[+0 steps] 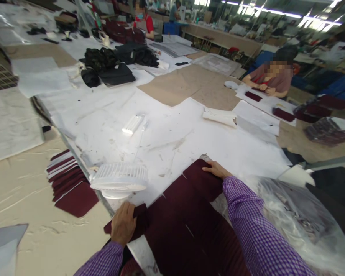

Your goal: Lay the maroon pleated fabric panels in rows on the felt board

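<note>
A large maroon fabric piece with short pale marks lies in front of me, over the near edge of the white-covered table. My right hand is closed on its upper right corner, the thumb and fingers at the edge. At the lower left, my left hand has its fingers curled over a smaller dark maroon flap; I cannot tell whether this belongs to the large piece. Just beyond my left hand stands a white fan with a round grille. A white strip shows beneath the fabric.
Fanned maroon pieces lie on the cream surface to the left. A white power bank sits mid-table. Clear plastic sheeting covers things at the right. Black fabric bundles lie farther back. A co-worker handles maroon pieces across the table.
</note>
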### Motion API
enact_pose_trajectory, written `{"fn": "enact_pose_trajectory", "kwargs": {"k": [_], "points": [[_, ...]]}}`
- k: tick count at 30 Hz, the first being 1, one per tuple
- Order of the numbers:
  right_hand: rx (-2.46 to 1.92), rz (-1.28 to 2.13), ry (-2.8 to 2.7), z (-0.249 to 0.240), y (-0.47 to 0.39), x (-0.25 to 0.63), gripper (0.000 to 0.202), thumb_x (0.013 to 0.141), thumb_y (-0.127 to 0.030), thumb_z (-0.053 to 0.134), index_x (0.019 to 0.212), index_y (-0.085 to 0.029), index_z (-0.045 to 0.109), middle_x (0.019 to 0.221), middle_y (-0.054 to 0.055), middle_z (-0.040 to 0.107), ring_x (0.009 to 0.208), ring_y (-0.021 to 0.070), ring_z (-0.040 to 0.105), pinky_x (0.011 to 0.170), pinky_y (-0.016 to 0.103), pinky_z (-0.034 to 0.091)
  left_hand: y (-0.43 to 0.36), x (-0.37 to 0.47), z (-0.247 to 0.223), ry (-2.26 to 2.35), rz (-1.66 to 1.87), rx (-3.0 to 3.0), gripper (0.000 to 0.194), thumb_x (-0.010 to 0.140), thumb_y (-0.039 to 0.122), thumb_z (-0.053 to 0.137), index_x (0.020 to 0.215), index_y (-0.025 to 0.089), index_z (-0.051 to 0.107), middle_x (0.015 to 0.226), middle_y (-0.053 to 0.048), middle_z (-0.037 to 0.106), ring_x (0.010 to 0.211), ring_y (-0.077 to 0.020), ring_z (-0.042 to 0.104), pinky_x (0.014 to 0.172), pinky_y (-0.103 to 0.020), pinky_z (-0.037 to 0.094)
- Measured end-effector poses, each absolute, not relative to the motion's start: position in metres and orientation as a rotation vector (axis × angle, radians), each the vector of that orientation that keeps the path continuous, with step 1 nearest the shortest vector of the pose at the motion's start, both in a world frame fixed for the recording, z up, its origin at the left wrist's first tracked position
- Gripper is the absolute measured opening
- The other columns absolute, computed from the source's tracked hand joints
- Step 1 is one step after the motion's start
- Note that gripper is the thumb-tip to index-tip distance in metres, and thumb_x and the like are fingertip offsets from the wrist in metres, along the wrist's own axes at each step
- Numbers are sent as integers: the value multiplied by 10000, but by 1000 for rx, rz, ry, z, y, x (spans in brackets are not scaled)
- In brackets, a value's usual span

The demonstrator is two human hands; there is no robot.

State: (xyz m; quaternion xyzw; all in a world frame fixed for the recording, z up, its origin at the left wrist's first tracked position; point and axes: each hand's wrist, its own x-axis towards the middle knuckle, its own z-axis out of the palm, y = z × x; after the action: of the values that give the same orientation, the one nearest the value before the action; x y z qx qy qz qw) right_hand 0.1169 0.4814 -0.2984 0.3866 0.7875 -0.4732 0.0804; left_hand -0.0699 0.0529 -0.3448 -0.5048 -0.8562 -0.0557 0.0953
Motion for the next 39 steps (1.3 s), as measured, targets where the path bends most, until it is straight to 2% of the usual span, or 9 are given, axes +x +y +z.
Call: {"fn": "enact_pose_trajectory", "kwargs": {"k": [5, 12, 23, 30, 39], "points": [[1187, -1077, 2458, -304, 482, 117, 219, 868, -332, 616, 974, -142, 636, 915, 40, 666, 853, 188, 630, 831, 405, 493, 52, -71, -347, -2510, -183, -1504, 182, 754, 127, 542, 932, 151, 516, 951, -113, 566, 894, -271, 537, 785, -380, 448], [1146, -854, 2539, -313, 481, 118, 250, 884, -360, 592, 1013, -148, 623, 930, 40, 653, 862, 186, 620, 815, 397, 497, 52, -72, -350, -2479, -193, -1518, 164, 769, 134, 528, 931, 156, 506, 953, -118, 559, 896, -276, 536, 774, -384, 453], [1090, -717, 2585, -314, 483, 116, 258, 893, -357, 581, 1051, -154, 610, 1004, 54, 643, 908, 194, 614, 835, 406, 497, 53, -72, -348, -2490, -181, -1524, 132, 772, 141, 526, 900, 163, 503, 919, -114, 550, 868, -277, 536, 740, -385, 453], [1066, -685, 2580, -312, 481, 114, 253, 901, -360, 568, 1033, -149, 612, 950, 43, 650, 867, 183, 621, 810, 392, 503, 53, -72, -349, -2498, -186, -1522, 147, 778, 141, 506, 922, 166, 494, 913, -105, 553, 864, -267, 536, 749, -384, 452], [1073, -578, 2571, -308, 480, 107, 250, 894, -376, 572, 1014, -161, 617, 990, 57, 643, 889, 189, 610, 815, 392, 497, 54, -71, -346, -2534, -185, -1510, 109, 784, 159, 497, 888, 192, 491, 855, -81, 559, 839, -253, 548, 738, -375, 446]]}}
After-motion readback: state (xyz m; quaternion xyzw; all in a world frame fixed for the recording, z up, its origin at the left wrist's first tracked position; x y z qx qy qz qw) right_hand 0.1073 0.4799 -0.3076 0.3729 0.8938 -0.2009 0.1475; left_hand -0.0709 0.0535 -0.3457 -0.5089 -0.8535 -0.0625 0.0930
